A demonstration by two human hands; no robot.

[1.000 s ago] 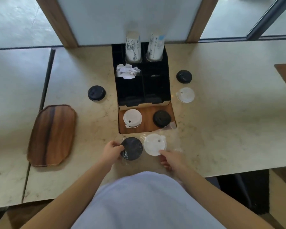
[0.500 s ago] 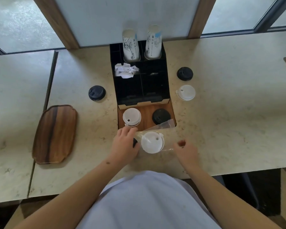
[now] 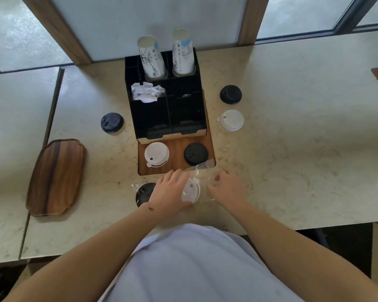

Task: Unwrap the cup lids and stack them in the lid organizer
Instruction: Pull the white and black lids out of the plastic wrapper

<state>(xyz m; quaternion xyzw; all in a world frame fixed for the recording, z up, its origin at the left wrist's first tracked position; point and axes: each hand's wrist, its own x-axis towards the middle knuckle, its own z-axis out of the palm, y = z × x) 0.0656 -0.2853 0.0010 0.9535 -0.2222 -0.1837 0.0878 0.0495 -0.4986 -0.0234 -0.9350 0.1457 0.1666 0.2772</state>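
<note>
Fingers of left hand (image 3: 169, 192) spread over wrapped white lid (image 3: 191, 190), right hand (image 3: 226, 188) loosely open beside.

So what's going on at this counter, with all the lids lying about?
A person is sorting coffee cup lids. Their left hand lies flat over a white lid in clear plastic wrap, with a wrapped black lid beside it. The right hand hovers at the wrap's other side, fingers loosely curled. One white lid and one black lid sit on the wooden base of the black organizer. Other lids lie loose on the counter.
</note>
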